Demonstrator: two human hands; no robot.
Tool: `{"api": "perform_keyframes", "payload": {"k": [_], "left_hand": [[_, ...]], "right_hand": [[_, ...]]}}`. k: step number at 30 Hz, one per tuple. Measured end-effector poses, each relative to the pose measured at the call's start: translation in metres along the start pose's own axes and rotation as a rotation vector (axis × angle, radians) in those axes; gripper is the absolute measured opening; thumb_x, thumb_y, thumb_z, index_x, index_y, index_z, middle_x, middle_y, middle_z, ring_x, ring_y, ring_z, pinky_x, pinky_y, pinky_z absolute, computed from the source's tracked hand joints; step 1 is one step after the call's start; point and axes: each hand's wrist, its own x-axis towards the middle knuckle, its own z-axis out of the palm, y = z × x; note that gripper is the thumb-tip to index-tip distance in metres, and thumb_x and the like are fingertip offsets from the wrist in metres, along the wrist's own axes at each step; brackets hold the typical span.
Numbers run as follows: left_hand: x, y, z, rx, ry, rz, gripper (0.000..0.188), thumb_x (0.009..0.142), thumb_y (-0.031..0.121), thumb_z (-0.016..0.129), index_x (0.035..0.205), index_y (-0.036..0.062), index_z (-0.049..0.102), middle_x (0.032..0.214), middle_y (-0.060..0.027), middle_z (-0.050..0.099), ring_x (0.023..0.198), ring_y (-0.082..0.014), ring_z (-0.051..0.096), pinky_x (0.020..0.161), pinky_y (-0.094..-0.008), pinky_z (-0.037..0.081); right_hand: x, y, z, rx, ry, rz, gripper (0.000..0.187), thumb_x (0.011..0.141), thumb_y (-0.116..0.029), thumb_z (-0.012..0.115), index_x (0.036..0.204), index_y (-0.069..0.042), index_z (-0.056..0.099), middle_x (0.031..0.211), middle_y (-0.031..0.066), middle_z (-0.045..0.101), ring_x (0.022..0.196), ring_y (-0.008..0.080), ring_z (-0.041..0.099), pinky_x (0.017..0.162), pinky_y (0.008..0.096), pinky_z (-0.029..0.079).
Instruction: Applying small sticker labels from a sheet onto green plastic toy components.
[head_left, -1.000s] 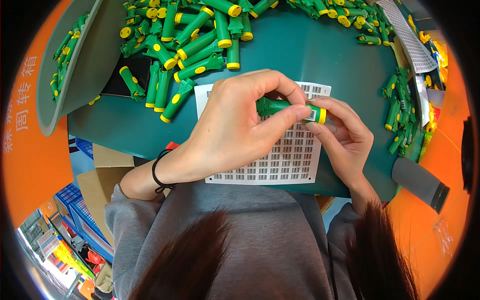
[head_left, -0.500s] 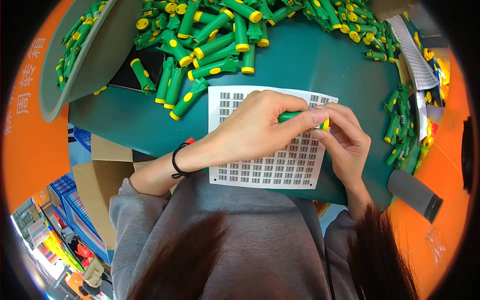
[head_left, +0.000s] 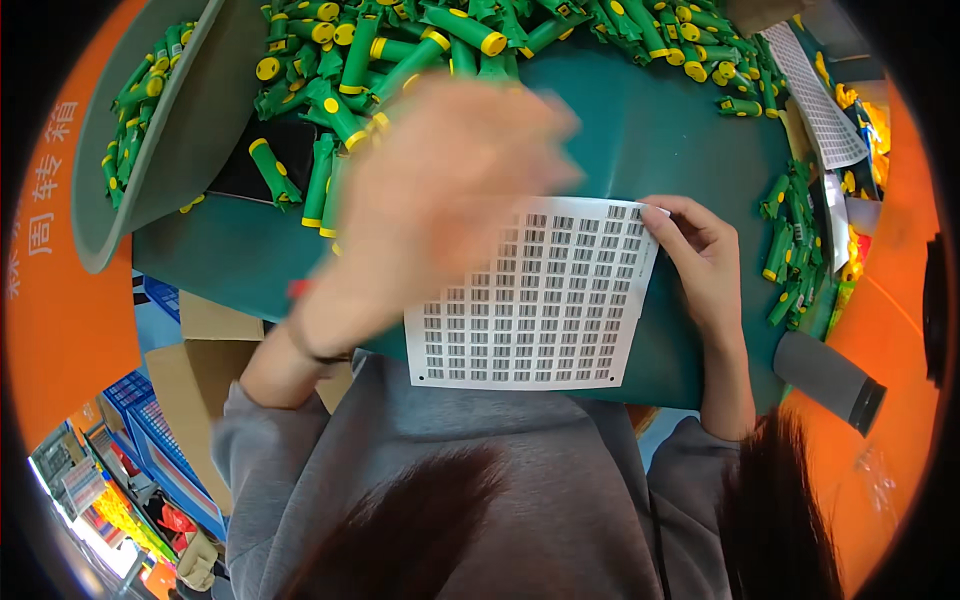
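A white sheet of small printed labels (head_left: 525, 300) lies at the table's front edge. At its upper right corner, my right hand (head_left: 700, 250) pinches the sheet between thumb and fingers. My left hand (head_left: 450, 180) is smeared by motion above the sheet's left side and the near edge of the pile. Whether it holds anything cannot be made out. Behind it lies a large heap of green tubes with yellow ends (head_left: 400, 60), partly covered by the hand.
A grey-green tub (head_left: 95, 210) holding more tubes leans at the left, beside a dark flat object (head_left: 235, 178). More green tubes (head_left: 790, 240) lie along the right edge, near a grey cylinder (head_left: 828, 380). An open cardboard box (head_left: 185, 385) stands below left.
My left hand has moved up and left, away from my right hand. The green tube no longer shows between them. My right hand has gone to the sheet's corner, and the sheet sits slightly lower.
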Motion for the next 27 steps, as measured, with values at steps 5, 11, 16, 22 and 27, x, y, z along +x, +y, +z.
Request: {"api": "perform_keyframes", "payload": {"k": [5,11,16,22,27], "left_hand": [[-0.014,0.031,0.06,-0.119,-0.006,-0.042,0.027,0.078,0.02,0.082,0.1,0.0081,0.073,0.101,-0.003,0.068,0.093,-0.0223,0.063,0.076,-0.0364,0.051],[-0.02,0.025,0.064,-0.118,0.067,-0.017,0.029,0.071,0.011,0.086,0.098,0.0084,0.077,0.098,-0.0024,0.07,0.086,-0.0243,0.061,0.072,-0.034,0.051],[-0.018,0.023,0.066,-0.166,0.113,-0.023,0.021,0.074,0.013,0.083,0.093,0.0083,0.074,0.096,-0.0012,0.068,0.088,-0.0232,0.061,0.071,-0.0358,0.05],[-0.022,0.021,0.068,-0.191,0.09,-0.08,0.024,0.075,0.017,0.084,0.095,0.008,0.075,0.098,-0.0018,0.068,0.088,-0.0236,0.061,0.072,-0.0359,0.05],[-0.023,0.024,0.068,-0.081,0.083,0.002,0.035,0.07,0.014,0.086,0.104,0.0112,0.078,0.103,0.0001,0.071,0.089,-0.0231,0.058,0.074,-0.0336,0.048]], "right_hand": [[-0.01,0.005,0.01,0.357,-0.014,0.051,0.021,0.099,-0.015,0.067,0.111,0.002,0.071,0.097,0.0037,0.071,0.089,0.0079,0.064,0.082,0.0239,0.049],[-0.009,0.011,0.014,0.527,-0.033,0.157,0.024,0.101,-0.019,0.064,0.113,0.002,0.07,0.099,0.0054,0.072,0.089,0.0094,0.066,0.082,0.0254,0.052],[-0.009,0.006,0.016,0.509,-0.011,0.133,0.024,0.102,-0.02,0.063,0.113,0.0,0.069,0.099,0.0053,0.072,0.089,0.0093,0.067,0.08,0.0251,0.053],[-0.011,-0.004,0.02,0.702,-0.152,0.234,0.023,0.103,-0.02,0.061,0.114,0.0,0.065,0.1,0.0068,0.073,0.091,0.0114,0.07,0.082,0.026,0.056],[-0.015,0.006,0.024,0.731,-0.152,0.276,0.022,0.104,-0.021,0.06,0.111,-0.001,0.066,0.101,0.0079,0.073,0.09,0.0113,0.071,0.082,0.0259,0.057]]}}
